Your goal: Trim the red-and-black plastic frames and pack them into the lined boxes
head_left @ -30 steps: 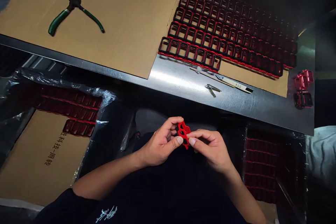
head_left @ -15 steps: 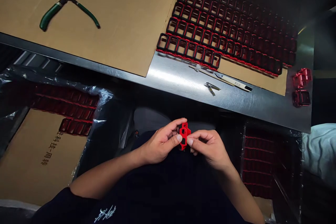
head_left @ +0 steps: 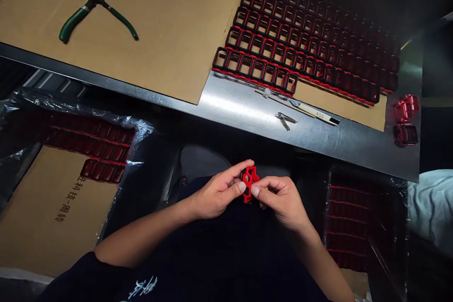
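A small red part (head_left: 249, 180) with openings in it is held in front of my body, below the table edge. My left hand (head_left: 223, 191) grips it from the left, thumb on its face and fingers behind and along its top. From the right, my right hand (head_left: 281, 198) pinches the same part between thumb and forefinger. Rows of red and black frames (head_left: 269, 52) stand on the table above. Green-handled pliers (head_left: 95, 2) lie spread on cardboard (head_left: 159, 33).
On the metal table (head_left: 226, 108) lie a small clipper (head_left: 286, 120) and a pale tool marked A55 (head_left: 318, 114). Red pieces (head_left: 406, 120) sit at its right end. Lined boxes hold more frames at left (head_left: 102, 170) and right (head_left: 348, 224). Light fabric (head_left: 432, 207) shows far right.
The red part has turned slightly between my fingers, so its face shows at a different angle. Both hands keep their hold. The view has shifted a little.
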`<state>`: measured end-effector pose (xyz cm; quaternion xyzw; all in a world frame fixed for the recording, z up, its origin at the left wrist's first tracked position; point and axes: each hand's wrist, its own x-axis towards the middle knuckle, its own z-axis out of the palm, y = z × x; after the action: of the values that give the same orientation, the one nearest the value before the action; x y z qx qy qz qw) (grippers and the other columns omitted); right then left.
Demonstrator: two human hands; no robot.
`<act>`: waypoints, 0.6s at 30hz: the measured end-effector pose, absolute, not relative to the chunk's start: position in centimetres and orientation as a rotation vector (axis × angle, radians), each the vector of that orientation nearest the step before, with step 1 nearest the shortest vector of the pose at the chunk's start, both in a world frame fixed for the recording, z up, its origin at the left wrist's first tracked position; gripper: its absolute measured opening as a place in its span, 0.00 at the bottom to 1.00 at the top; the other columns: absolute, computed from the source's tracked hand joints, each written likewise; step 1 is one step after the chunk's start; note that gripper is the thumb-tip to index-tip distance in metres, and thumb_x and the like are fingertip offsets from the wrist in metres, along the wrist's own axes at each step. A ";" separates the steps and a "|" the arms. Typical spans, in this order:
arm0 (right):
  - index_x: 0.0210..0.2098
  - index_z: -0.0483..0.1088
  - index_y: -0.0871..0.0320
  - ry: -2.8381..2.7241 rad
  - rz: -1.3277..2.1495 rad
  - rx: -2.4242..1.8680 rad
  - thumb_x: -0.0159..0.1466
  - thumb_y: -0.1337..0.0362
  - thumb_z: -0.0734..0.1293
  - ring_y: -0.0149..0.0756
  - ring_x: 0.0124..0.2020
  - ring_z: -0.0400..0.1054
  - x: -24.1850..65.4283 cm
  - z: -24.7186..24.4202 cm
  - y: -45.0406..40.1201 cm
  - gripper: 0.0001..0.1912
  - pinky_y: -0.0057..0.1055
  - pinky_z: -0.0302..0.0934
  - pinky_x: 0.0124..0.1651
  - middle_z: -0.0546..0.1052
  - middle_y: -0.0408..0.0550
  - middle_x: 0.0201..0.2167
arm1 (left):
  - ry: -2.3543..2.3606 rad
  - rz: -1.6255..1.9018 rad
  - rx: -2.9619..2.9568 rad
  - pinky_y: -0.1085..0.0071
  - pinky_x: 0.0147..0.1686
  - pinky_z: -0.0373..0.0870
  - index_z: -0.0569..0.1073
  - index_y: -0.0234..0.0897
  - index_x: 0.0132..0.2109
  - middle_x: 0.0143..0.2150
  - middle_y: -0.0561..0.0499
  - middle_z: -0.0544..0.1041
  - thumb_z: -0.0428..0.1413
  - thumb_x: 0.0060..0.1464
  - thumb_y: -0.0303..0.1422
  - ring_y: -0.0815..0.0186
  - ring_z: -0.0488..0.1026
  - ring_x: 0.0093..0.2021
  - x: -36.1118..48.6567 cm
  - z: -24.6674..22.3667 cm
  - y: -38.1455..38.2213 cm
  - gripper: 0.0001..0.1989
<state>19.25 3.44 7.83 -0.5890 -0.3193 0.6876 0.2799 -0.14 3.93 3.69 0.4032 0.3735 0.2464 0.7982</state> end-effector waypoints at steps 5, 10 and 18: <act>0.24 0.81 0.57 -0.910 1.836 -1.560 0.56 0.55 0.76 0.28 0.18 0.60 19.3 7.5 3.4 0.12 0.26 0.56 0.23 0.74 0.43 0.16 | 0.772 0.585 0.711 0.64 0.51 0.74 0.63 0.42 0.69 0.49 0.45 0.78 0.59 0.61 0.49 0.61 0.77 0.47 0.7 3.3 3.6 0.34; 0.28 0.82 0.57 -0.941 1.704 -1.578 0.56 0.49 0.76 0.30 0.19 0.62 19.8 6.1 2.7 0.17 0.27 0.59 0.24 0.73 0.44 0.17 | 0.787 0.662 0.689 0.66 0.41 0.77 0.68 0.38 0.66 0.45 0.45 0.77 0.64 0.55 0.49 0.65 0.77 0.38 0.0 3.5 5.4 0.36; 0.29 0.82 0.58 -0.736 1.425 -1.726 0.45 0.41 0.80 0.31 0.21 0.65 21.3 3.5 2.5 0.27 0.26 0.63 0.25 0.75 0.44 0.20 | 1.936 0.806 1.346 0.70 0.41 0.76 0.69 0.37 0.64 0.45 0.47 0.81 0.60 0.60 0.33 0.64 0.79 0.41 -12.7 10.6 25.5 0.26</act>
<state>21.28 2.53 3.54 -0.6768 -0.2885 0.5588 0.3827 -12.74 25.51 10.58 0.5120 0.7363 0.3064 0.3192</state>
